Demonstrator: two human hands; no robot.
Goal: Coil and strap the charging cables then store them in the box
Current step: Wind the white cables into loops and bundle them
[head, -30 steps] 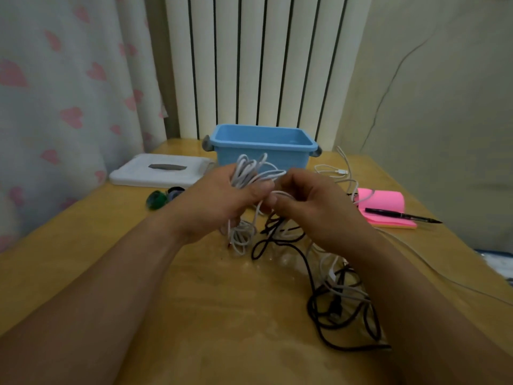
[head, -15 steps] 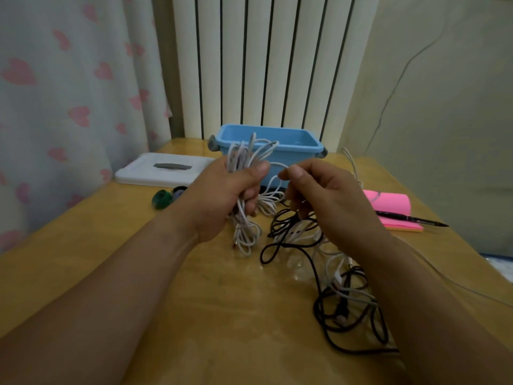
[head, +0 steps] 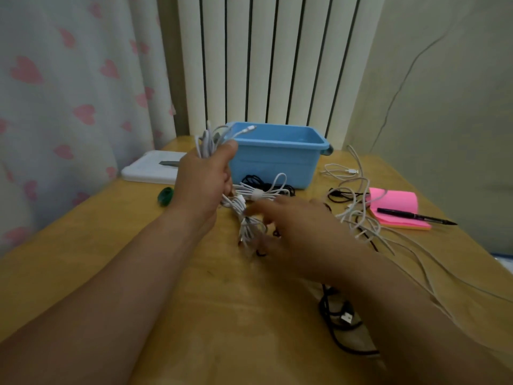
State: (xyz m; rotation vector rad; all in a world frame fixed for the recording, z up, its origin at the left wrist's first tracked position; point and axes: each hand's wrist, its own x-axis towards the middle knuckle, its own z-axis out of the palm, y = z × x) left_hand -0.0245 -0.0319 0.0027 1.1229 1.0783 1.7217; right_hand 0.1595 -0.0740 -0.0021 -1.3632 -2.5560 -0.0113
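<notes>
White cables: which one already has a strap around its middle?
The coil lying before the blue box; the bundle in the left hand shows no strap, and the others lie loose.

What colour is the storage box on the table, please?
The box is light blue, clearest in the head view.

A bundle of white cable (head: 206,144) stands upright, gripped in the left hand (head: 202,184), its loops trailing down to the worktop (head: 236,315). The open blue box (head: 277,162) sits behind. Just before it lie a white coil (head: 266,193), apparently strapped at its middle, and a black coil (head: 251,179). Loose white cables (head: 358,218) sprawl to the right, and a black cable (head: 337,315) lies nearer.
</notes>
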